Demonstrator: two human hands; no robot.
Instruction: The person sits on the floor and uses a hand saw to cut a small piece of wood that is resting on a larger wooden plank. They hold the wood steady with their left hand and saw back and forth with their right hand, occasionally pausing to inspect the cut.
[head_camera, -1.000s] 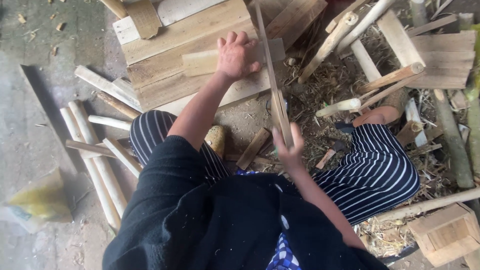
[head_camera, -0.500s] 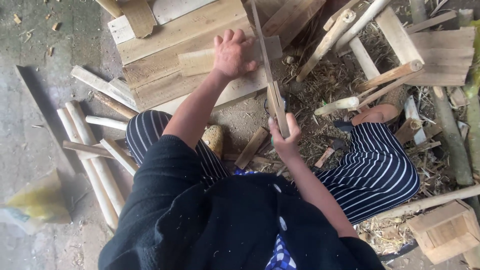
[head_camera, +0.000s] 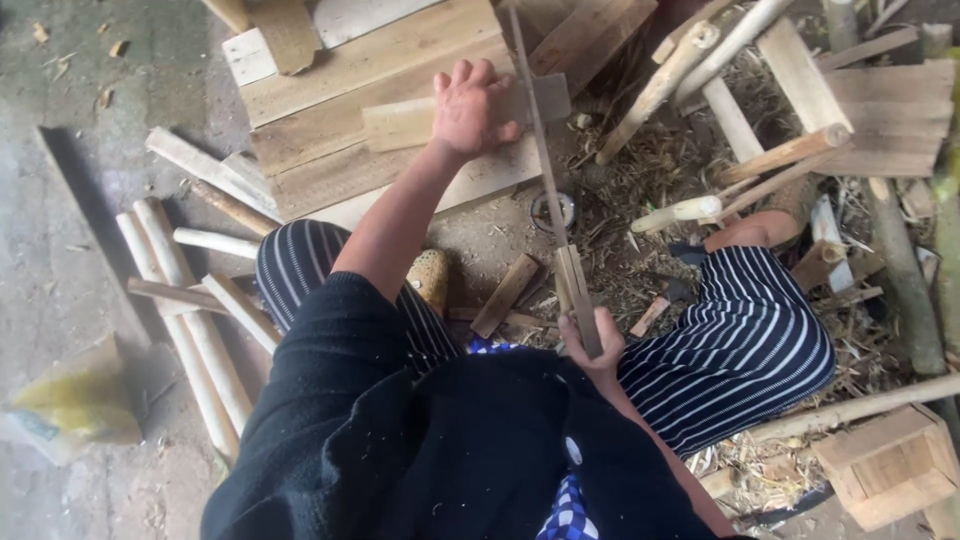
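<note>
Left hand: palm down, fingers spread, pressed flat on a short wooden block lying across a stack of pale planks. Right hand: fist closed around the wooden handle of a hand saw, close to the body between the knees. Saw blade: long, thin, edge-on to the camera, running from the handle up and away to the right end of the block, just beside the thumb of the left hand. Block: at top centre, its right end level with the blade, its left end over the planks.

Below the arms: black sleeves and striped trousers, knees apart, one bare foot at right, a worn shoe under the left forearm. Between the knees, on dirt ground: a flat offcut, a small round lid-like object, scattered shavings and straw.

At left on the concrete floor: a group of pale round sticks lying roughly parallel, with shorter split pieces across them, and a crumpled yellowish bag near the lower edge.

At right: a loose heap of round poles and flat slats, a thick greenish bamboo stem along the edge, and a small wooden box in the lower corner.
</note>
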